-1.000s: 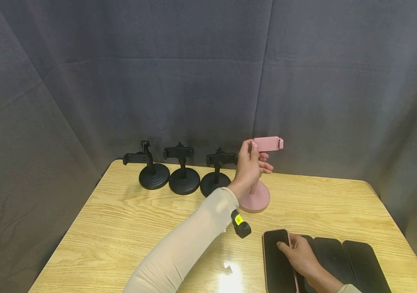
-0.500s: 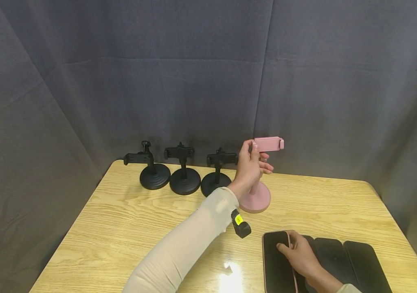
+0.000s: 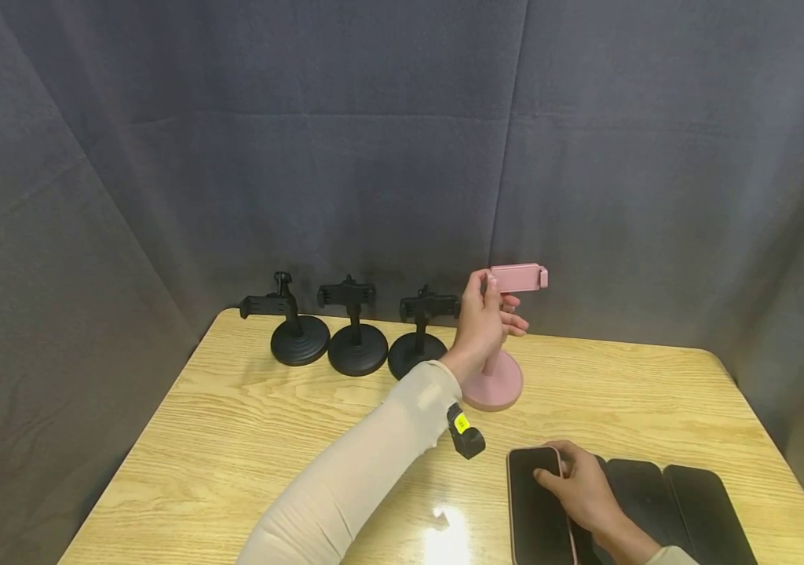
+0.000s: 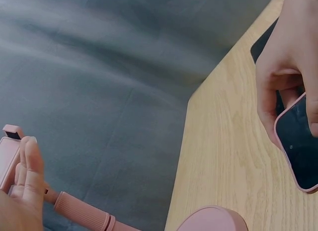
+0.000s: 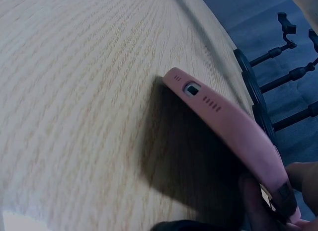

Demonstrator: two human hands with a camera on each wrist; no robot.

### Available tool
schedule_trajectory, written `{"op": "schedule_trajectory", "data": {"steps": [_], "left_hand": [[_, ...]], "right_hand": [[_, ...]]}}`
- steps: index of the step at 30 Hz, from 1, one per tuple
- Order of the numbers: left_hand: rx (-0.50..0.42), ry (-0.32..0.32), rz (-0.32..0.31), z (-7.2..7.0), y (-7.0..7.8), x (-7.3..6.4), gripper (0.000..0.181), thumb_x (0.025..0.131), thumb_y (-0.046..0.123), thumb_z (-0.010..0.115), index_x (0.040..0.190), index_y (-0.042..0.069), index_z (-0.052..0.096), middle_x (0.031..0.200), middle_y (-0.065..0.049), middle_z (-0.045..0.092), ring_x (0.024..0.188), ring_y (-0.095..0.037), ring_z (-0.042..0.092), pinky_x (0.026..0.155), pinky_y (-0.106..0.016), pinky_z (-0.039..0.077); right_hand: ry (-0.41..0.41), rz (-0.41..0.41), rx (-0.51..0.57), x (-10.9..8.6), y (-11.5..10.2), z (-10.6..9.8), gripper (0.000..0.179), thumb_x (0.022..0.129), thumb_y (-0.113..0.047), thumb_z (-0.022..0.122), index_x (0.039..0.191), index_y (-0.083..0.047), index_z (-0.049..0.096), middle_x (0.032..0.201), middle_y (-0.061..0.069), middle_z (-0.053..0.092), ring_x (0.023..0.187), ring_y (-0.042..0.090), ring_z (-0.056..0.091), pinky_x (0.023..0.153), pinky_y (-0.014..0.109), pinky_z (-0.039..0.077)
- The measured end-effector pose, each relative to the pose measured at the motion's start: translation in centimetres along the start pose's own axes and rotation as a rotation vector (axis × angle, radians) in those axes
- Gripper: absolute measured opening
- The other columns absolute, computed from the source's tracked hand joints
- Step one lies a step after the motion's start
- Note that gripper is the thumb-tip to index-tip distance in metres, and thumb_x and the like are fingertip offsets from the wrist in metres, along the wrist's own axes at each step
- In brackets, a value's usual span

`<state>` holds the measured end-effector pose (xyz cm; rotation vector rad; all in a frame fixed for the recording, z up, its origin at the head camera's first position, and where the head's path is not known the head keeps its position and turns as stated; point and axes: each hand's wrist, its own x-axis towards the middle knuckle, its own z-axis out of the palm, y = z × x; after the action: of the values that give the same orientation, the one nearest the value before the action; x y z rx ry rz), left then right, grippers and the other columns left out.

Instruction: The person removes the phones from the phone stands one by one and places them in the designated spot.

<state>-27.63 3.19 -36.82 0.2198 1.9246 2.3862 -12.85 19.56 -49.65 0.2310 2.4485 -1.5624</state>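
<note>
At the back of the table, my left hand (image 3: 480,318) holds the left end of the clamp on a pink phone stand (image 3: 520,277). The stand's round base (image 3: 497,384) rests on the wood. In the left wrist view, the fingers (image 4: 32,166) lie along the back of the clamp. My right hand (image 3: 586,490) grips a phone in a pink case (image 3: 536,514) by its right side, thumb on the dark screen. The right wrist view shows the case's bottom edge (image 5: 228,126) with its charging port, tilted over a shadow on the table.
Three black phone stands (image 3: 299,341) stand in a row left of the pink one. Several dark phones (image 3: 645,494) lie side by side at the front right, one partly hidden by my right hand. Grey curtains (image 3: 402,157) enclose the wooden table (image 3: 232,439).
The phone's top edge sits slightly lower in the head view, and more of my right fingers shows behind its corner. My left hand keeps its hold on the clamp.
</note>
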Motion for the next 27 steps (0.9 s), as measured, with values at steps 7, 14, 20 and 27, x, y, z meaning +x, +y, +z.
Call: {"op": "schedule_trajectory", "data": {"steps": [7, 14, 20, 27], "left_hand": [[-0.012, 0.001, 0.027, 0.07, -0.30, 0.10, 0.032, 0.111, 0.029, 0.034, 0.140, 0.017, 0.040, 0.100, -0.017, 0.062, 0.058, -0.009, 0.066, 0.058, -0.023, 0.061], [-0.051, 0.004, 0.035, 0.17, -0.62, 0.24, 0.034, 0.111, 0.028, 0.034, 0.143, 0.016, 0.040, 0.099, -0.015, 0.061, 0.057, -0.010, 0.065, 0.056, -0.022, 0.060], [-0.046, -0.006, 0.039, -0.02, -0.69, 0.13, 0.037, 0.111, 0.029, 0.034, 0.146, 0.016, 0.037, 0.102, -0.016, 0.062, 0.056, -0.009, 0.064, 0.056, -0.019, 0.058], [-0.028, -0.019, 0.040, -0.11, -0.73, 0.09, 0.038, 0.111, 0.030, 0.034, 0.147, 0.017, 0.036, 0.098, -0.009, 0.061, 0.058, -0.009, 0.065, 0.056, -0.019, 0.059]], "right_hand": [[0.025, 0.006, -0.050, 0.11, 0.04, -0.01, 0.043, 0.092, -0.006, 0.069, 0.130, 0.009, 0.054, 0.096, 0.011, 0.075, 0.078, 0.020, 0.071, 0.065, 0.029, 0.059], [0.053, -0.023, -0.218, 0.45, -0.08, -0.25, 0.051, 0.091, -0.017, 0.075, 0.131, 0.008, 0.056, 0.125, 0.030, 0.064, 0.109, 0.038, 0.065, 0.084, 0.046, 0.059], [0.062, -0.056, -0.290, 0.47, -0.03, -0.47, 0.047, 0.089, -0.019, 0.077, 0.126, 0.006, 0.061, 0.128, 0.029, 0.064, 0.118, 0.047, 0.061, 0.090, 0.054, 0.057], [0.082, -0.112, -0.372, 0.49, -0.14, -0.61, 0.043, 0.088, -0.022, 0.080, 0.120, 0.004, 0.066, 0.124, 0.028, 0.067, 0.118, 0.049, 0.062, 0.092, 0.058, 0.057]]}}
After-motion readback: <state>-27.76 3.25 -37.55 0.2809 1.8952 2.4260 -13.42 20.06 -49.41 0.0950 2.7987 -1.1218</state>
